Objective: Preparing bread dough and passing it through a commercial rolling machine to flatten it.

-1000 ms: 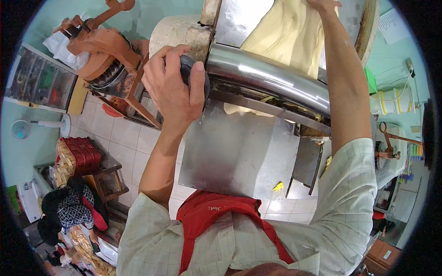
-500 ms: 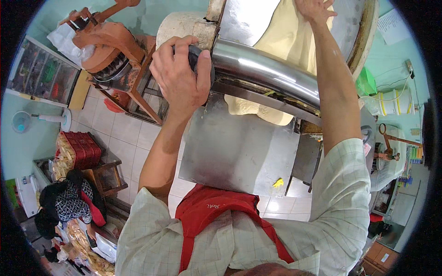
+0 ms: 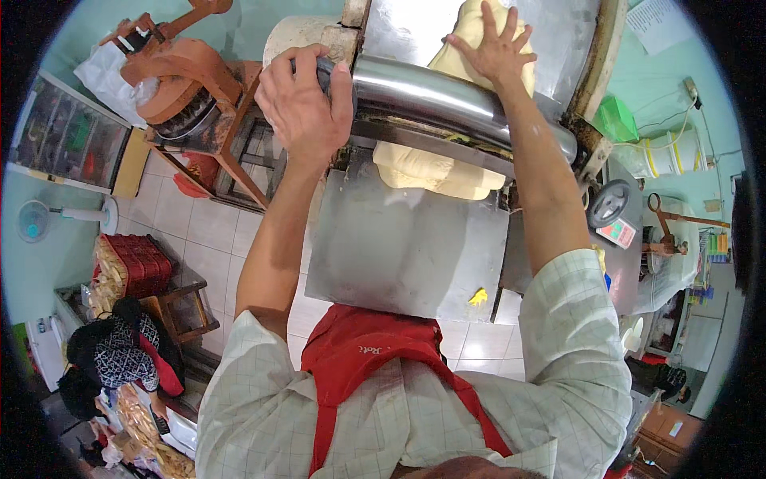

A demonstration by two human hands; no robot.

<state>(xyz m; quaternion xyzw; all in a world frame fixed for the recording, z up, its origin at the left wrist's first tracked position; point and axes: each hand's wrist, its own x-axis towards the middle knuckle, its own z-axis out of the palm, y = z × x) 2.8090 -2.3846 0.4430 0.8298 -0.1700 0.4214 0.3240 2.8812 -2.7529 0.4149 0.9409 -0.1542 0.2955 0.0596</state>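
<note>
A dough sheeter with a shiny steel roller (image 3: 447, 94) stands in front of me. My left hand (image 3: 303, 108) is wrapped round a dark handwheel (image 3: 325, 73) at the roller's left end. Beyond the roller, my right hand (image 3: 499, 49) lies with spread fingers on pale dough (image 3: 456, 60) on the metal top. More of the dough, a folded, thick-edged portion (image 3: 435, 174), comes out below the roller onto the near steel tray (image 3: 399, 247). A small yellow scrap (image 3: 478, 297) sits near that tray's front right corner.
An orange-brown machine (image 3: 179, 88) stands on a frame at the left. Lower left, a person (image 3: 128, 351) sits near a red crate (image 3: 137, 267) and many bread-like pieces. At the right are a dark handwheel (image 3: 609, 203), a green container (image 3: 614, 118) and white buckets (image 3: 674, 154).
The dough beyond the roller has become shorter and bunched, drawn toward the roller. My right hand has come nearer to the roller with it. My left hand stays on the handwheel.
</note>
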